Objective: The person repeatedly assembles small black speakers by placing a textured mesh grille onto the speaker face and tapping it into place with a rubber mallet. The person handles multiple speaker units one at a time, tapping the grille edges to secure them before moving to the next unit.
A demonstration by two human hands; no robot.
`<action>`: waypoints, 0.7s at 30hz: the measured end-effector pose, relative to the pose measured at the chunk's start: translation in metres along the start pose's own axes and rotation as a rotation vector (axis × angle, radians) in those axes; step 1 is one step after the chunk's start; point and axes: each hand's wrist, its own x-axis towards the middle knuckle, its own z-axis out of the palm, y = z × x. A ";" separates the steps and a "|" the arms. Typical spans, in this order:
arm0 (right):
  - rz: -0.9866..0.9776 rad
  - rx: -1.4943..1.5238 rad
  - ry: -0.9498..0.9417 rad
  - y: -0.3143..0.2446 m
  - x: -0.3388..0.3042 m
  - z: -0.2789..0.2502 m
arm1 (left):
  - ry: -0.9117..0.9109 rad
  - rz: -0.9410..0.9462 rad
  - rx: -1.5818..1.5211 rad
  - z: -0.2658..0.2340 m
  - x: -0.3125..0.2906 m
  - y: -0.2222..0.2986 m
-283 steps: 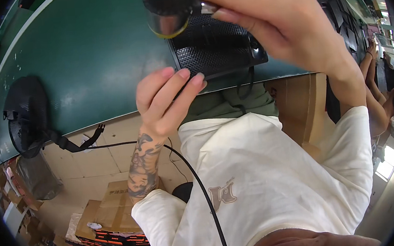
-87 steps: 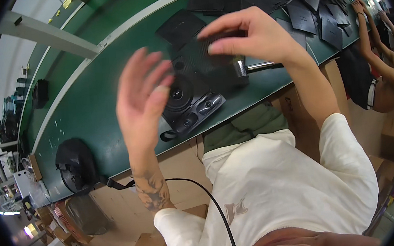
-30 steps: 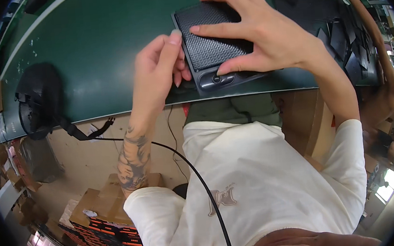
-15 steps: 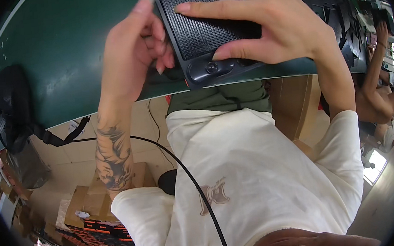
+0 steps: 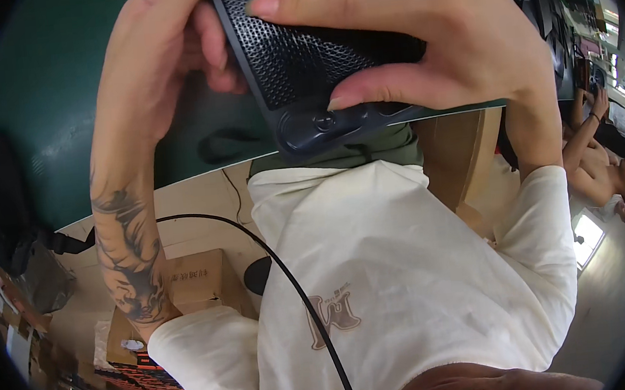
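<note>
A black speaker (image 5: 299, 36) with a perforated metal grille lies on the green table (image 5: 56, 154), partly cut off by the top of the view. Its rounded end, with a knob, reaches the table's near edge. My right hand (image 5: 454, 34) spans the grille with index finger and thumb spread; its other fingers are hidden, and it grips the speaker. At the speaker's left side, my left hand (image 5: 160, 67) has curled fingers against the casing. What those fingers hold, if anything, is hidden. A blurred black strap (image 5: 230, 144) lies between my left wrist and the speaker.
A black bag-like object (image 5: 0, 196) with a strap sits at the table's left end. Cartons (image 5: 201, 279) stack on the floor below left. A black cable (image 5: 273, 254) crosses in front of my shirt. Another person (image 5: 599, 162) works at the far right.
The speaker has shifted left and nearer to me, with my right hand on it. My left hand has moved left and farther up, its thumb now leaving the view. The black strap shows more.
</note>
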 end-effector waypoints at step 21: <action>0.837 0.328 0.392 -0.109 -0.050 0.015 | -0.095 0.383 0.286 0.020 -0.034 -0.011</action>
